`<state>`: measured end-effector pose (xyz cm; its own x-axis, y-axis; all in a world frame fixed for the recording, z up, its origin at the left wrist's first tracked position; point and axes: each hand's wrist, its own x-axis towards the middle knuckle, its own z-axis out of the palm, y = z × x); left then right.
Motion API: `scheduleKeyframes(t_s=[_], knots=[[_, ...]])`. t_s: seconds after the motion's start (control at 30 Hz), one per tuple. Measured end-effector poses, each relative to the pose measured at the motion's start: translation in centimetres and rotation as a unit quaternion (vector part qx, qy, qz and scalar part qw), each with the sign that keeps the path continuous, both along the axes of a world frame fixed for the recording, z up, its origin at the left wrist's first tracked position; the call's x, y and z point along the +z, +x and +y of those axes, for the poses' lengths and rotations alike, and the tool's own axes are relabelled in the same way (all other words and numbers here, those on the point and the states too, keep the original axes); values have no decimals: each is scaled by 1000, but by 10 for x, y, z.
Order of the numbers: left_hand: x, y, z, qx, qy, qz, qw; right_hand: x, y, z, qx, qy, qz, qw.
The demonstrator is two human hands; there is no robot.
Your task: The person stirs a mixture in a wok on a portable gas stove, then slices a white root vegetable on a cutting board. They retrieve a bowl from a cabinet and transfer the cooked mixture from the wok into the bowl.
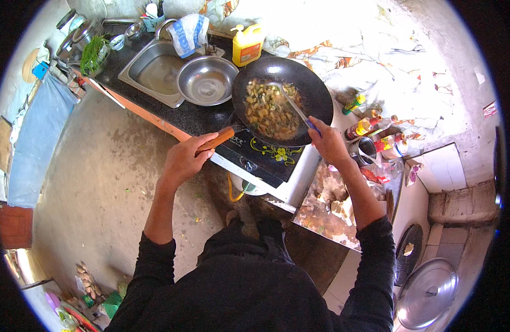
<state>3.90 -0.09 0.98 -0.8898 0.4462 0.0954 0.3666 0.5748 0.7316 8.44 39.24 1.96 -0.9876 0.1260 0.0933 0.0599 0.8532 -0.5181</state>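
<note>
My left hand point(185, 159) grips the wooden handle point(215, 140) of a black wok point(317, 89). Chopped food point(269, 110) with pale, brown and green pieces lies in the wok's bottom and lower side. In my right hand point(328, 141) is a metal spatula point(295, 107) with a blue section on its handle; its head rests among the food. Beneath the wok is a black glass gas stove point(263, 159) with a yellow flower pattern. A wide stainless steel bowl point(207, 81) stands just left of the wok.
Left of the bowl is a steel sink point(155, 74) with a cloth point(189, 34) over its faucet. A yellow pump jug point(246, 45) stands behind the wok. Sauce bottles point(358, 128) and a dark metal cup point(362, 148) crowd the right. Green vegetables point(93, 54) lie at the counter's far left.
</note>
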Motion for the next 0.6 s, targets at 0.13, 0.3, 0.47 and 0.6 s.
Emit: scheduleKeyframes(t_s=[0.13, 0.3, 0.47, 0.6], knots=[[-1, 1, -1, 0, 0, 7, 1000, 60, 34, 13, 6, -121, -99, 988], [0, 2, -7, -11, -9, -1, 1000, 151, 96, 30, 28, -49, -162, 985], [-3, 0, -4, -10, -1, 6, 1000, 155, 109, 31, 55, -31, -210, 976], [-3, -2, -3, -5, -5, -6, 1000, 95, 77, 10, 47, -49, -96, 993]])
